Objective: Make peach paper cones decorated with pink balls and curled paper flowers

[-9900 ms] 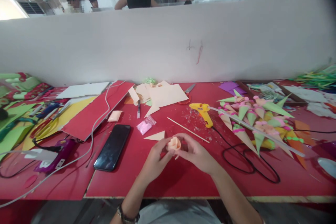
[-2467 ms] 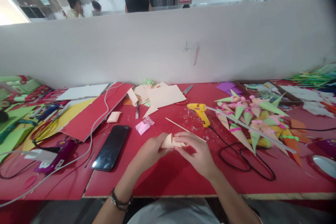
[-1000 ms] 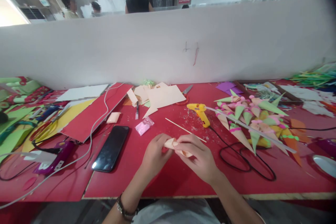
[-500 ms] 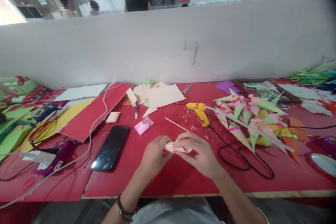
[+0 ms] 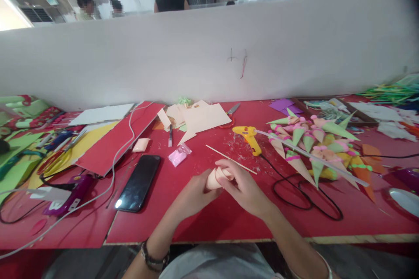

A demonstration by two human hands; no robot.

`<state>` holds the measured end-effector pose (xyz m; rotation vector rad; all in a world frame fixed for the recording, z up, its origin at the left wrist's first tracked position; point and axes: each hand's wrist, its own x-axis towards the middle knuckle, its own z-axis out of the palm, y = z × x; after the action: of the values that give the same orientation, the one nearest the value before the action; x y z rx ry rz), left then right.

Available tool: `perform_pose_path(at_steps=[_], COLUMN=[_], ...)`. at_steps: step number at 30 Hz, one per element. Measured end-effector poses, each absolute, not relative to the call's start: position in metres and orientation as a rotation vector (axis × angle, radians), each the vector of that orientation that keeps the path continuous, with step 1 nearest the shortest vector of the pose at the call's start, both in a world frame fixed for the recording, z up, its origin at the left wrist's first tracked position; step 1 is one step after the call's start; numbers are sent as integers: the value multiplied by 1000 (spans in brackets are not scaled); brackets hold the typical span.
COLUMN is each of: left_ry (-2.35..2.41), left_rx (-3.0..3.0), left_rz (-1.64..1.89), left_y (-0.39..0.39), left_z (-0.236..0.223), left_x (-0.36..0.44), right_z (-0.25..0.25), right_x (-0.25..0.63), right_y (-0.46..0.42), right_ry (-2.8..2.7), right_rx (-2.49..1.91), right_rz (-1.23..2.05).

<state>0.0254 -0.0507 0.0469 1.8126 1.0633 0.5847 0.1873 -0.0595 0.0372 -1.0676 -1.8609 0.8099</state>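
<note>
Between my two hands is a rolled piece of cream paper (image 5: 215,179), held just above the red table near its front. My left hand (image 5: 196,192) wraps around its left side. With thumb and fingers, my right hand (image 5: 244,187) grips the paper's right end. A thin wooden stick (image 5: 231,159) lies just beyond my fingers. To the right rests a yellow glue gun (image 5: 249,138) with a clear glue stick in its back. Part of the roll is hidden by my fingers.
Several paper cones (image 5: 299,163) with pink trim are heaped at the right. A black phone (image 5: 139,183) and a small pink packet (image 5: 180,155) lie to the left. Further back are cream paper sheets (image 5: 207,117) and scissors (image 5: 233,111). A purple power strip (image 5: 70,194) with cables sits far left.
The rolled paper has tilted upward and looks wider in my hands. My right hand has shifted slightly up, and more of the wooden stick shows.
</note>
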Motion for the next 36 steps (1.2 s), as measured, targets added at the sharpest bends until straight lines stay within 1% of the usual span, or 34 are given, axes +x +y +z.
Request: perform_pose_path(at_steps=[4, 22, 32, 36], left_ry=[948, 814, 903, 938], left_rx=[1743, 1585, 1685, 1708], left_rz=[552, 517, 476, 438], left_y=[-50, -50, -56, -58], left_z=[47, 49, 57, 60], left_x=[26, 18, 18, 19], right_z=[39, 51, 56, 61], right_x=[193, 198, 199, 202], right_y=[-60, -55, -55, -55], right_ry=[-1914, -2078, -2133, -2138], right_rx=[-1012, -736, -696, -749], right_rz=[828, 840, 911, 943])
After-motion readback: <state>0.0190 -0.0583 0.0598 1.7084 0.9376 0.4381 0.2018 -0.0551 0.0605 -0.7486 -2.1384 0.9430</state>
